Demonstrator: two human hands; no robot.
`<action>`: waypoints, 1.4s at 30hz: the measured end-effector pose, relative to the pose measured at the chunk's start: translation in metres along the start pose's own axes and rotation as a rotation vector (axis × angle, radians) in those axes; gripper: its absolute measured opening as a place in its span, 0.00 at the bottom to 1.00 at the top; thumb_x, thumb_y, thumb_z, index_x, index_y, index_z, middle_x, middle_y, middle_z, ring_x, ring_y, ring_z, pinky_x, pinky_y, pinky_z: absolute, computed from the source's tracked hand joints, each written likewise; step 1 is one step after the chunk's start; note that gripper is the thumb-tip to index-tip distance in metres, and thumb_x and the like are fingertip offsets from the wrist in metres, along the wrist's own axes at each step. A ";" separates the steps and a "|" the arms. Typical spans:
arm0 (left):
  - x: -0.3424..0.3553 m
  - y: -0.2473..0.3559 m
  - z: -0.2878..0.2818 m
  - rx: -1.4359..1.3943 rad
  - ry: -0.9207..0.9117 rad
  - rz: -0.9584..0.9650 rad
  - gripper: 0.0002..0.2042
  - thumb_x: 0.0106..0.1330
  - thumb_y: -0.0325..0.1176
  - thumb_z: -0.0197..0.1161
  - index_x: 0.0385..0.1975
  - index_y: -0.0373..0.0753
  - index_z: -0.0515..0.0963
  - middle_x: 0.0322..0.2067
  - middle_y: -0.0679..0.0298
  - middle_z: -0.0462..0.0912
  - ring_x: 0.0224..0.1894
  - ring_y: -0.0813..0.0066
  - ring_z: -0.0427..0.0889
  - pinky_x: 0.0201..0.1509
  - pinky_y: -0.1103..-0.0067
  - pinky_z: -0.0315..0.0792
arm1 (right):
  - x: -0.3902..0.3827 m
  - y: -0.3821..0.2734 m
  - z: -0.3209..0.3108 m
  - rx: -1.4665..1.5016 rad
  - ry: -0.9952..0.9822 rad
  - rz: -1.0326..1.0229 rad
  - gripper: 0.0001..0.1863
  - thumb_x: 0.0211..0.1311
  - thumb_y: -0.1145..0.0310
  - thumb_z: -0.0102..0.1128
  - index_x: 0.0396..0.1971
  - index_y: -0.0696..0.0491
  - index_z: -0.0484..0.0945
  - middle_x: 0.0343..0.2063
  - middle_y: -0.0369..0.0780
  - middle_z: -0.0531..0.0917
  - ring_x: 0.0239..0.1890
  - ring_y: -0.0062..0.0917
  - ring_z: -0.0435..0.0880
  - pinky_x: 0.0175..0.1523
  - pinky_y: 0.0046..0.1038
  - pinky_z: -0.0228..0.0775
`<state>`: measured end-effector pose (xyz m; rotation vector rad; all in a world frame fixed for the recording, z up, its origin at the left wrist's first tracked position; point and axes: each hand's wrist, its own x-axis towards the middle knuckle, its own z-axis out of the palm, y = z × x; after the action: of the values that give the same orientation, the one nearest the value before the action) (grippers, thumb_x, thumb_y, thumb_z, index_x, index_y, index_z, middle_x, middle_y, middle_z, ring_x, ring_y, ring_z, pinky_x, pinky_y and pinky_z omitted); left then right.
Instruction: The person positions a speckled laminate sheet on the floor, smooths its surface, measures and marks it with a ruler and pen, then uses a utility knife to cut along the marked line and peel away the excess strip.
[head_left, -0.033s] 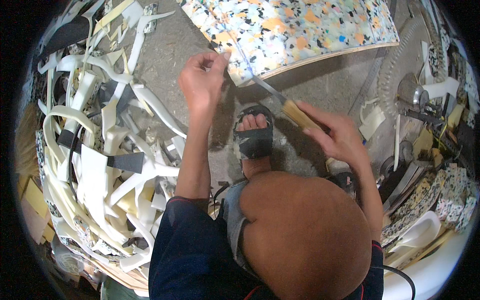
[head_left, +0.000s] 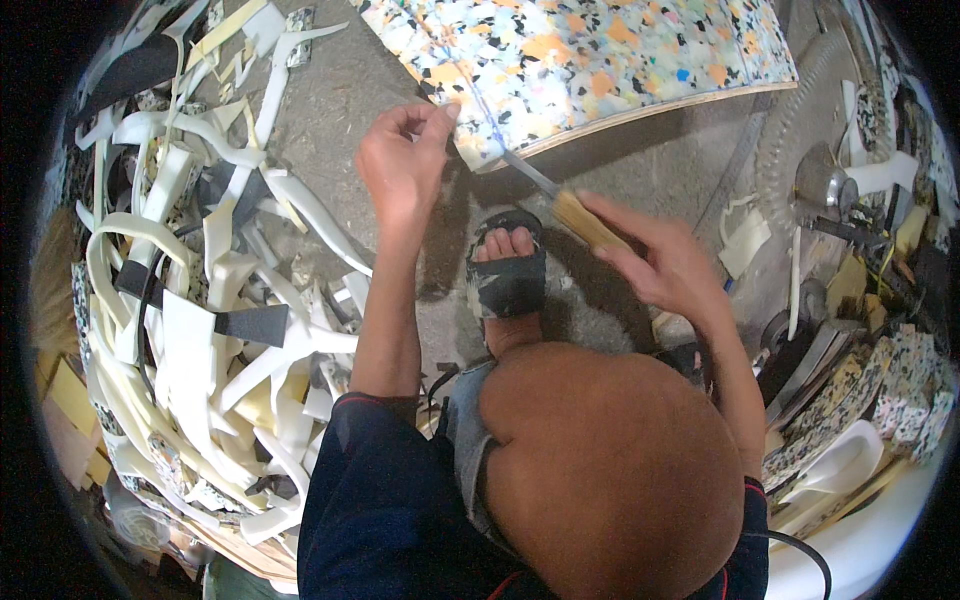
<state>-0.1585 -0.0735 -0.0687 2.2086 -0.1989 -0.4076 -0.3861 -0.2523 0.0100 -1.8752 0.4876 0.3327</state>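
Observation:
A slab of multicoloured speckled foam (head_left: pixel 600 70) lies at the top, its near edge backed by a thin pale board. My left hand (head_left: pixel 405 160) is closed at the slab's left corner, thumb and forefinger pinching its edge. A blue line (head_left: pixel 482 105) runs along the foam beside that corner. In my right hand (head_left: pixel 665 255) is a knife (head_left: pixel 585 220) with a tan handle and a narrow grey blade. The blade points up and left and meets the foam's near edge at the blue line, its tip hidden.
White foam offcuts (head_left: pixel 200 370) are heaped on the left. A clear coiled hose (head_left: pixel 785 170) and a metal cup-shaped part (head_left: pixel 825 185) lie on the right, near speckled foam blocks (head_left: pixel 910 380). My sandalled foot (head_left: pixel 508 270) stands on the concrete floor below the slab.
My right hand and the knife have shifted slightly up and left, toward the foam. My left hand stays at the corner.

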 end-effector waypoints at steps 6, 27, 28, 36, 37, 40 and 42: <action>0.007 0.006 -0.001 -0.042 -0.007 -0.006 0.13 0.63 0.37 0.71 0.35 0.30 0.86 0.26 0.59 0.86 0.28 0.75 0.81 0.37 0.74 0.76 | 0.000 0.010 0.011 -0.058 0.053 -0.112 0.30 0.61 0.75 0.65 0.65 0.52 0.75 0.52 0.50 0.85 0.47 0.40 0.87 0.52 0.35 0.77; 0.005 -0.004 -0.003 -0.209 -0.010 0.017 0.11 0.67 0.34 0.69 0.33 0.30 0.84 0.25 0.67 0.83 0.27 0.84 0.75 0.32 0.80 0.71 | -0.042 0.007 0.036 -0.238 0.147 -0.057 0.34 0.62 0.73 0.64 0.70 0.40 0.70 0.30 0.47 0.79 0.30 0.48 0.81 0.34 0.43 0.75; 0.006 -0.004 -0.002 -0.211 -0.018 0.027 0.11 0.67 0.34 0.69 0.33 0.30 0.84 0.25 0.67 0.83 0.27 0.84 0.75 0.32 0.80 0.71 | -0.027 0.006 0.042 -0.270 0.173 -0.097 0.35 0.62 0.73 0.65 0.71 0.40 0.69 0.30 0.47 0.78 0.30 0.48 0.81 0.34 0.43 0.75; 0.001 -0.009 -0.005 -0.318 -0.022 -0.015 0.09 0.68 0.32 0.69 0.34 0.31 0.84 0.26 0.69 0.83 0.26 0.86 0.73 0.30 0.83 0.68 | -0.048 0.013 0.047 -0.337 0.141 -0.078 0.36 0.62 0.72 0.64 0.72 0.40 0.67 0.30 0.45 0.78 0.29 0.45 0.82 0.31 0.42 0.75; 0.001 -0.010 -0.005 -0.303 -0.022 -0.023 0.09 0.68 0.32 0.69 0.34 0.31 0.83 0.26 0.69 0.82 0.26 0.87 0.72 0.30 0.83 0.67 | -0.062 0.015 0.045 -0.334 0.113 -0.038 0.36 0.62 0.72 0.64 0.72 0.41 0.68 0.30 0.45 0.78 0.28 0.45 0.82 0.30 0.42 0.75; -0.001 -0.009 -0.007 -0.288 -0.031 -0.038 0.08 0.68 0.32 0.69 0.34 0.31 0.83 0.27 0.69 0.82 0.27 0.87 0.72 0.30 0.84 0.67 | -0.063 0.010 0.043 -0.329 0.084 -0.016 0.36 0.63 0.71 0.64 0.72 0.41 0.67 0.30 0.44 0.78 0.28 0.45 0.82 0.30 0.42 0.75; 0.000 -0.011 -0.004 -0.332 -0.048 -0.043 0.08 0.68 0.32 0.69 0.35 0.31 0.83 0.27 0.70 0.82 0.27 0.87 0.72 0.30 0.84 0.67 | -0.049 0.007 0.045 -0.361 0.104 -0.030 0.35 0.63 0.70 0.64 0.72 0.41 0.67 0.30 0.43 0.78 0.28 0.44 0.82 0.30 0.42 0.76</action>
<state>-0.1575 -0.0639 -0.0751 1.8806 -0.1011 -0.4806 -0.4318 -0.2035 0.0104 -2.2572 0.4924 0.3198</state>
